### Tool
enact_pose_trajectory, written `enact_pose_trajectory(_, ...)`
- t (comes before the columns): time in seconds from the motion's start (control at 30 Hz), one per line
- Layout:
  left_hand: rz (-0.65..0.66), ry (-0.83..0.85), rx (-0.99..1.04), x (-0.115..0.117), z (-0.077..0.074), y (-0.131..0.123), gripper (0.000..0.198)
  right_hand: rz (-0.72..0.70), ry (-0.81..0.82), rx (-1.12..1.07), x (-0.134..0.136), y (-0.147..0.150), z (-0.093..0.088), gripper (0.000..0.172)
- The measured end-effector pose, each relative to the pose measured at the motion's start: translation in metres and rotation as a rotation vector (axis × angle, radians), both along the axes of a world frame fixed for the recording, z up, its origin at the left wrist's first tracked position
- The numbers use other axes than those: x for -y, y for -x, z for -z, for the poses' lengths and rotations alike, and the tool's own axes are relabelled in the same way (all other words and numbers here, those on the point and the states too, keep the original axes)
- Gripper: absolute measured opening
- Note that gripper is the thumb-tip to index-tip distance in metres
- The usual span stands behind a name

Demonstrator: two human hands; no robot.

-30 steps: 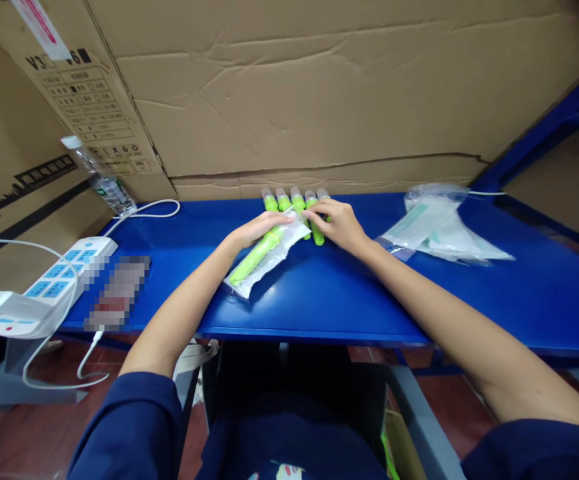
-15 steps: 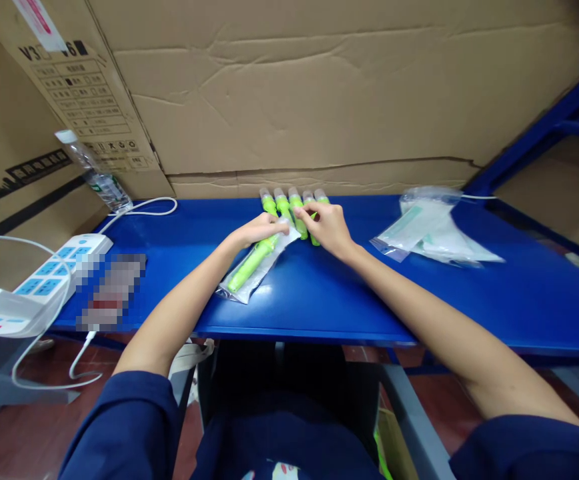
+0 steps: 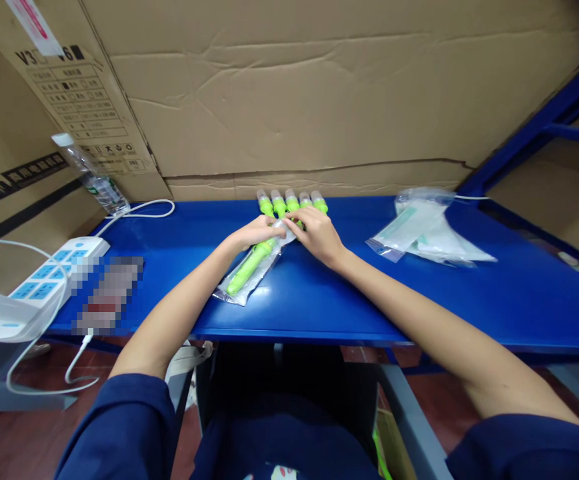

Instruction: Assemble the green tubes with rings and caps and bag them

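Note:
A lime-green stick-shaped item (image 3: 247, 272) lies inside a clear plastic bag (image 3: 269, 264), slanting across the front of the blue table. My left hand (image 3: 258, 232) is closed on the bag's upper end. Beside it, my right hand (image 3: 315, 232) pinches that same end, fingertips close to the left thumb. Just behind both hands, several matching lime-green items with clear caps (image 3: 291, 200) lie side by side in a row. My right hand hides the lower parts of some of them.
Flat plastic bags (image 3: 422, 227) are piled on the right of the blue table (image 3: 339, 300). To the left are a power strip (image 3: 52, 280), a blurred phone (image 3: 112, 293) with a white cable, and a water bottle (image 3: 94, 180). Cardboard (image 3: 294, 100) stands along the back.
My right hand has moved left, from over the row of green items to the bag's upper end beside my left hand. My left hand and the bag have hardly moved.

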State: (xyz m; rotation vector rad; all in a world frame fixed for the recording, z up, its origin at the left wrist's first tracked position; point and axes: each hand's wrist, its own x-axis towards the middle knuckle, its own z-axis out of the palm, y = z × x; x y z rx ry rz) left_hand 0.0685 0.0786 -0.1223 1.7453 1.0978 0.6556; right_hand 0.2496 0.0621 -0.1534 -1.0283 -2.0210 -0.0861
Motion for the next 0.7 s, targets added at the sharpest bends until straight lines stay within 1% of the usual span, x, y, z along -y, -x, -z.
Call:
enact_pose_trajectory(0.07,0.043,0.041,0.042,-0.001,0.002,0.000,0.010,0.019,0.032,-0.110,0.001,0.003,0.001,0.030)
enact_pose_trajectory(0.13,0.075,0.092,0.070,-0.002,0.003,0.001,0.013,0.013,0.101,-0.258,0.002,0.006,0.002,0.030)
enact_pose_trajectory(0.2,0.095,0.109,0.087,-0.002,0.005,0.001,0.016,-0.057,0.204,-0.408,0.004,0.009,0.001,0.032)
enact_pose_trajectory(0.27,0.108,0.103,0.109,-0.004,0.006,0.001,0.018,-0.148,0.293,-0.502,0.005,0.010,0.001,0.034)
enact_pose_trajectory(0.33,0.107,0.116,0.127,-0.006,0.008,0.002,0.021,-0.210,0.355,-0.515,0.004,0.009,0.002,0.032)
enact_pose_trajectory(0.4,0.076,0.121,0.122,-0.008,0.010,0.003,0.025,-0.241,0.394,-0.474,0.003,0.008,0.004,0.028)
enact_pose_trajectory(0.5,0.045,0.084,0.122,-0.011,0.012,0.005,0.033,-0.247,0.389,-0.385,0.001,0.007,0.006,0.029)
enact_pose_trajectory(0.57,0.053,0.075,0.125,-0.011,0.011,0.006,0.034,-0.236,0.341,-0.342,0.003,0.007,0.007,0.036)
enact_pose_trajectory(0.7,0.047,0.112,0.165,-0.009,0.010,0.005,0.029,-0.189,0.260,-0.345,0.008,0.010,0.008,0.061)
